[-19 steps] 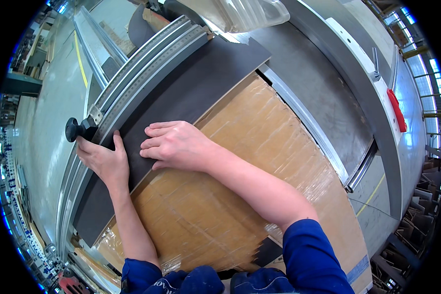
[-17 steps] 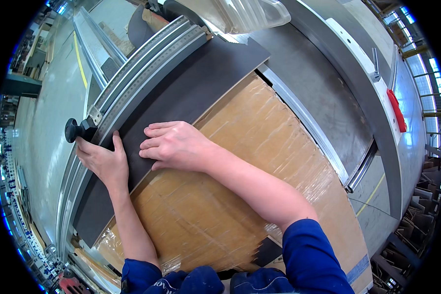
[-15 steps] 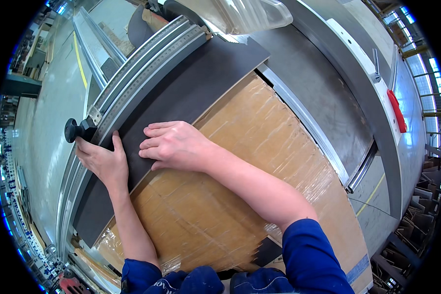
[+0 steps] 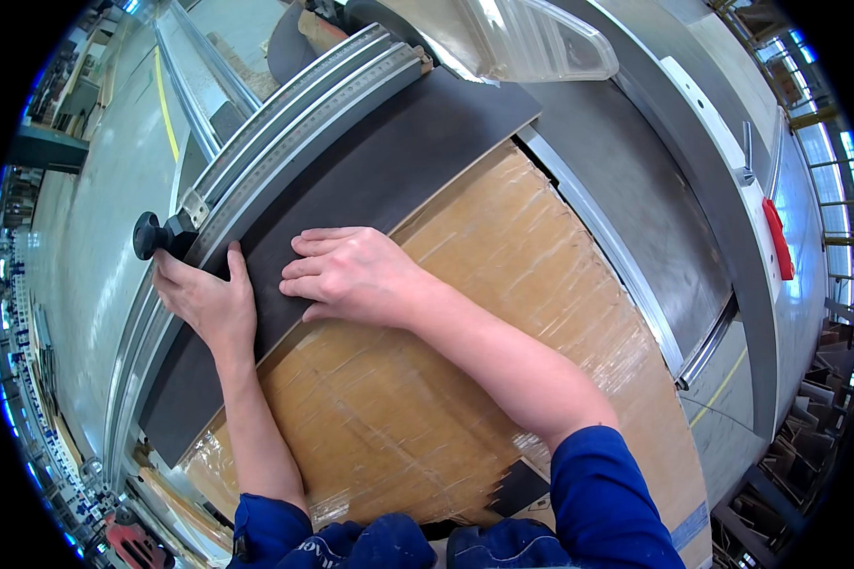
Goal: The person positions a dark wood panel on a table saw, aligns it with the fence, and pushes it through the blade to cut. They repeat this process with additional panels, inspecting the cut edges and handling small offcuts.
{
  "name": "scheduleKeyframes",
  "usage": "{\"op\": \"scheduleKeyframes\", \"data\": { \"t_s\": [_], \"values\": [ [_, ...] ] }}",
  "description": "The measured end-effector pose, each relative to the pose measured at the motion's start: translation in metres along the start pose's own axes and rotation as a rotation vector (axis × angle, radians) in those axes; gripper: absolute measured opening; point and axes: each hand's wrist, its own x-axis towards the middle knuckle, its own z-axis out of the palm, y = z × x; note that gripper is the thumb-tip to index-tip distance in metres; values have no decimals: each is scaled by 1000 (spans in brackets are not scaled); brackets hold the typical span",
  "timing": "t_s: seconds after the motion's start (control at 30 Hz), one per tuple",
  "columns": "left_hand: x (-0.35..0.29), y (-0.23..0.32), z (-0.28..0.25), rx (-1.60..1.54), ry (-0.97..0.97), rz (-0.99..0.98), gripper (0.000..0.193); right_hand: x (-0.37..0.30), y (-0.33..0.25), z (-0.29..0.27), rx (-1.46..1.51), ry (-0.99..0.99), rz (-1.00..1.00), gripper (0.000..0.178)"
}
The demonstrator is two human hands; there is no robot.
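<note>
A long dark grey panel [image 4: 389, 161] lies along an aluminium fence [image 4: 304, 123] with a printed scale. My left hand [image 4: 207, 299] is hooked over this fence, its fingers on the outer side beside a black clamp knob [image 4: 150, 235]. Its thumb points forward over the panel's edge. On the panel's surface, just right of it, rests my right hand [image 4: 351, 275], palm down with fingers loosely bent and slightly apart. Beneath the panel and my forearms is a brown board [image 4: 503, 351] wrapped in clear film.
At the far end a clear plastic guard [image 4: 550, 43] hangs over the panel's end. To the right are a grey metal machine table [image 4: 626, 190], a curved-looking rail and a red handle [image 4: 778, 239]. A red tool [image 4: 133, 542] shows at lower left; stacked boards stand at lower right.
The view has shifted slightly, so the guard, fence and panel appear farther right. Both hands keep nearly the same grip and place on the fence and panel.
</note>
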Motion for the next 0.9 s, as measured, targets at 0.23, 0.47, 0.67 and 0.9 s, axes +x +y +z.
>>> {"op": "scheduleKeyframes", "data": {
  "t_s": [0.23, 0.47, 0.67, 0.9],
  "values": [
    [0, 3, -3, -11, -17, -34, 95, 0, 0, 1, -17, 21, -4, 42],
    [0, 2, -1, -1, -12, -18, 95, 0, 0, 1, -23, 16, -7, 42],
    [0, 2, 0, -1, -4, -13, 95, 0, 1, 1, -18, 23, -10, 41],
    [0, 2, 0, 5, 1, -3, 95, -1, 1, 2, 7, 45, -5, 41]
  ]
}}
